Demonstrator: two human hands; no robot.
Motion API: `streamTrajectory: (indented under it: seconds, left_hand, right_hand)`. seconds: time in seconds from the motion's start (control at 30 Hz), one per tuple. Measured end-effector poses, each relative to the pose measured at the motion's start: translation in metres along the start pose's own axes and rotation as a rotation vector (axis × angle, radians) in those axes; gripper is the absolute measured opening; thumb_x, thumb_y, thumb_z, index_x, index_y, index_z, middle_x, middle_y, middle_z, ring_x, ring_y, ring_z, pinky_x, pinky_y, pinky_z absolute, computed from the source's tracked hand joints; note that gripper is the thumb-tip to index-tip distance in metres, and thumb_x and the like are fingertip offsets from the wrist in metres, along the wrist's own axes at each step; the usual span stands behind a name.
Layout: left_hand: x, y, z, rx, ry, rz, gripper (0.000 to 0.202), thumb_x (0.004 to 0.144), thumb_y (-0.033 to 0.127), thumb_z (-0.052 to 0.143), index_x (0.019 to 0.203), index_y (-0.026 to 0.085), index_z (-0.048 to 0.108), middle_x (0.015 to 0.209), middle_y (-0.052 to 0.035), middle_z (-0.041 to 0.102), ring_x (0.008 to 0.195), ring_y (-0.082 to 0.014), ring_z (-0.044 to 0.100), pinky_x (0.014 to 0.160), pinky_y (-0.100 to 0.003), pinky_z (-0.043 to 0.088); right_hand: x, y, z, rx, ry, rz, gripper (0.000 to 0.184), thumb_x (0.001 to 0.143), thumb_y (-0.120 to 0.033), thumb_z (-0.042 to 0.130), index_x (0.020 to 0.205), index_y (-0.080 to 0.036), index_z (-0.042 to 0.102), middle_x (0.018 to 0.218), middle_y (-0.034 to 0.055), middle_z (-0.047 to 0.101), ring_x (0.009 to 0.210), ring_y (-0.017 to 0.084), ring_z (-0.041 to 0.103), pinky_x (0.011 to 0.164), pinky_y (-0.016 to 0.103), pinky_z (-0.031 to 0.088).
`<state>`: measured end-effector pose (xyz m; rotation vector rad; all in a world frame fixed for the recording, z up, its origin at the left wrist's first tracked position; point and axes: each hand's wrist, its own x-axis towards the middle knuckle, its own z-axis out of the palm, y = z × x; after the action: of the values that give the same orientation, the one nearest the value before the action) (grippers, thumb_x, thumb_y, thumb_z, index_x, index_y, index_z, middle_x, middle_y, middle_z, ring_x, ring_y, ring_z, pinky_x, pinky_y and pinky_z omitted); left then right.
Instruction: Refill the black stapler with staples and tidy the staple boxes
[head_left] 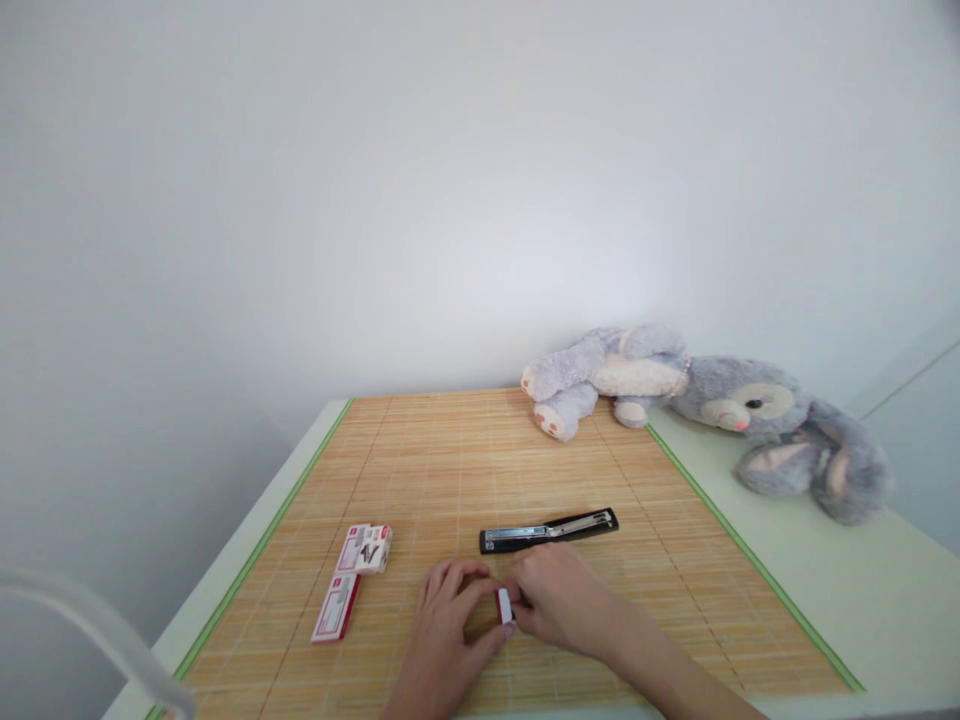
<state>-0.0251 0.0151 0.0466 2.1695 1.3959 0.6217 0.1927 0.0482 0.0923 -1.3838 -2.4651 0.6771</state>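
Small red-and-white box (pixel 504 606) lies near-centre on the desk (pixel 825 560), pinched between the fingers of left hand (pixel 448 628) and right hand (pixel 559 600), both touching it; the black stapler (pixel 548 529) lies just beyond, long axis left-to-right.

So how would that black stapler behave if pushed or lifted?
The stapler looks rigid, with a metal strip along it, so probably stiff and fairly heavy for its size. Lying flat and long on the bamboo mat, it should slide rather than roll or tip. It seems opened out, so a part might swing when lifted.
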Motion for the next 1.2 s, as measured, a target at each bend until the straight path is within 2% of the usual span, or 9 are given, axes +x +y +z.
streamTrajectory:
  seconds: [0.07,0.17,0.4,0.53,0.63,0.73,0.8,0.93,1.2]
  left_hand:
    - [0.000,0.000,0.000,-0.004,0.008,0.006,0.036,0.085,0.040,0.082,0.120,0.040,0.072,0.131,-0.0023,0.064,0.128,-0.0291,0.052,0.110,-0.048,0.042]
    - [0.000,-0.001,0.001,-0.009,0.022,0.013,0.034,0.085,0.040,0.082,0.117,0.038,0.073,0.129,-0.0036,0.065,0.126,-0.0296,0.052,0.109,-0.048,0.043]
    - [0.001,0.001,-0.002,-0.027,0.015,-0.009,0.035,0.083,0.037,0.084,0.116,0.038,0.073,0.128,-0.0032,0.065,0.125,-0.0297,0.053,0.109,-0.048,0.043]
    - [0.001,0.002,-0.003,-0.029,0.006,-0.019,0.036,0.083,0.038,0.084,0.116,0.038,0.073,0.128,-0.0028,0.065,0.125,-0.0288,0.053,0.109,-0.047,0.042]
    - [0.001,0.002,-0.004,-0.027,0.008,-0.018,0.036,0.083,0.039,0.084,0.117,0.037,0.073,0.124,-0.0040,0.067,0.121,-0.0294,0.055,0.106,-0.046,0.043]
    - [0.002,0.003,-0.005,-0.029,0.003,-0.030,0.035,0.083,0.040,0.083,0.116,0.038,0.074,0.113,-0.0028,0.070,0.111,-0.0283,0.058,0.100,-0.045,0.045]
    - [0.003,0.004,-0.003,-0.042,-0.014,-0.031,0.035,0.082,0.038,0.084,0.116,0.037,0.075,0.104,-0.0012,0.072,0.105,-0.0267,0.061,0.098,-0.044,0.045]
    - [0.008,0.011,0.002,-0.080,-0.037,-0.028,0.041,0.082,0.033,0.083,0.121,0.037,0.073,0.104,-0.0002,0.076,0.105,-0.0260,0.064,0.102,-0.046,0.042]
    - [0.014,0.021,0.011,-0.096,-0.063,-0.067,0.042,0.082,0.031,0.083,0.123,0.037,0.074,0.109,-0.0002,0.077,0.110,-0.0269,0.063,0.105,-0.048,0.040]
  right_hand:
    - [-0.004,0.003,0.000,0.048,0.020,-0.003,0.003,0.076,-0.022,0.071,0.075,-0.022,0.074,0.073,0.0007,0.072,0.066,0.016,0.061,0.061,0.027,0.032]
    - [-0.016,0.013,0.001,0.135,0.063,0.020,0.013,0.077,-0.015,0.066,0.084,-0.024,0.073,0.075,-0.0038,0.069,0.066,0.012,0.059,0.060,0.023,0.033]
    - [-0.043,0.044,0.004,0.288,0.157,0.098,0.009,0.085,-0.015,0.062,0.084,-0.021,0.068,0.075,-0.0032,0.060,0.071,0.013,0.059,0.063,0.022,0.041]
    - [-0.055,0.059,0.006,0.351,0.180,0.131,0.007,0.087,-0.018,0.064,0.082,-0.021,0.068,0.075,-0.0028,0.059,0.069,0.014,0.057,0.062,0.024,0.040]
    - [-0.064,0.067,0.001,0.331,0.191,0.175,0.002,0.087,-0.023,0.067,0.087,-0.022,0.068,0.076,-0.0033,0.058,0.070,0.014,0.056,0.063,0.025,0.039]
    - [-0.072,0.068,-0.009,0.254,0.165,0.199,0.025,0.082,-0.027,0.074,0.106,-0.023,0.069,0.082,-0.0032,0.061,0.073,0.016,0.058,0.067,0.026,0.041]
    - [-0.073,0.065,-0.015,0.206,0.117,0.179,0.033,0.079,-0.024,0.075,0.112,-0.025,0.070,0.086,-0.0024,0.064,0.078,0.017,0.060,0.071,0.027,0.042]
    - [-0.069,0.055,-0.015,0.209,0.060,0.165,0.023,0.081,-0.021,0.072,0.103,-0.027,0.074,0.086,-0.0024,0.065,0.078,0.017,0.061,0.071,0.027,0.041]
    - [-0.058,0.041,-0.007,0.203,0.084,0.138,0.019,0.080,-0.019,0.072,0.098,-0.026,0.074,0.084,-0.0024,0.064,0.077,0.016,0.059,0.069,0.026,0.038]
